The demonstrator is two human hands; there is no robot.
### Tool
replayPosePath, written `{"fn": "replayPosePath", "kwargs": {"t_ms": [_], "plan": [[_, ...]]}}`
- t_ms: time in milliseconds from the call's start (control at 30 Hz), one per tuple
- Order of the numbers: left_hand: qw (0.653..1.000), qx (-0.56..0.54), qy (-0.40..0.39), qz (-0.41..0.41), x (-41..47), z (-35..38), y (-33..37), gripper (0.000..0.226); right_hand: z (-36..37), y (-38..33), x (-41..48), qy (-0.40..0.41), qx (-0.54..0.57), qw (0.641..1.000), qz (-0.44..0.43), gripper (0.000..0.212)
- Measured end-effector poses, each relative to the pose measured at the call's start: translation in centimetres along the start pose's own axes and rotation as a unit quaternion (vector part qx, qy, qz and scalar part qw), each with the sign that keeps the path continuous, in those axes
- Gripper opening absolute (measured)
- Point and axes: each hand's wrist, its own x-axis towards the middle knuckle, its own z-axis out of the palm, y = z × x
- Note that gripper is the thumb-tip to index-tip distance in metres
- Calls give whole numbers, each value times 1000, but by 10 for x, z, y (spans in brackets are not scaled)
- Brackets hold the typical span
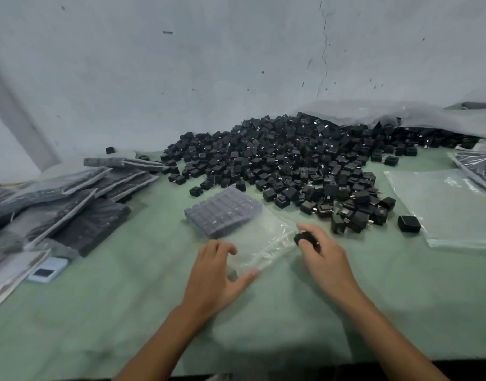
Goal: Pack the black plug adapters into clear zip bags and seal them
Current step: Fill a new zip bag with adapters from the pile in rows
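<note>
A clear zip bag lies on the green table, its far half filled with neat rows of black plug adapters. My left hand grips the bag's near open edge, thumb at its corner. My right hand holds one black adapter at the bag's mouth. A big heap of loose black adapters spreads across the table behind.
Filled, sealed bags are stacked at the left, beside a small white device and papers. Empty clear bags lie at the right, with one stray adapter next to them. A large plastic sack sits at the back right against the wall.
</note>
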Motion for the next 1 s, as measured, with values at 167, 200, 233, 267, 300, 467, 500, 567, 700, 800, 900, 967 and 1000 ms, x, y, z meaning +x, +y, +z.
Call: {"fn": "replayPosePath", "kwargs": {"t_ms": [167, 200, 233, 267, 300, 467, 500, 567, 700, 800, 900, 967, 1000], "plan": [[998, 28, -32, -36, 0, 2, 13, 30, 39, -15, -24, -102, 122, 985, 62, 25], [998, 24, -30, -50, 0, 4, 15, 30, 44, -18, -24, -121, 139, 980, 70, 23], [998, 15, -25, -58, 0, 6, 17, 29, 48, -20, -23, -132, 146, 978, 76, 21], [998, 4, -21, -61, 1, 7, 19, 28, 52, -22, -21, -135, 147, 976, 85, 18], [998, -5, -18, -61, 1, 7, 21, 27, 55, -24, -16, -131, 145, 976, 95, 15], [999, -26, 15, -45, -3, 4, 27, 22, 64, -31, 5, -82, 236, 956, 156, 14], [998, -29, 17, -44, -4, 3, 28, 22, 64, -33, 10, -71, 271, 943, 181, 11], [999, -28, 25, -39, -4, 1, 31, 22, 62, -36, 19, -88, 333, 911, 226, 8], [999, -22, 47, -13, -6, 1, 31, 27, 70, -43, 36, -177, 379, 869, 264, 14], [999, -22, 43, -8, -6, 1, 32, 32, 84, -43, 45, -195, 196, 939, 203, 23], [999, -18, 30, -1, -6, -1, 33, 35, 96, -40, 55, -235, 0, 966, 104, 35], [999, -16, 31, 6, -5, -3, 34, 32, 100, -41, 54, -239, 4, 966, 93, 37], [999, -16, 30, 8, -5, -3, 34, 32, 107, -34, 56, -231, 28, 968, 92, 37]]}}
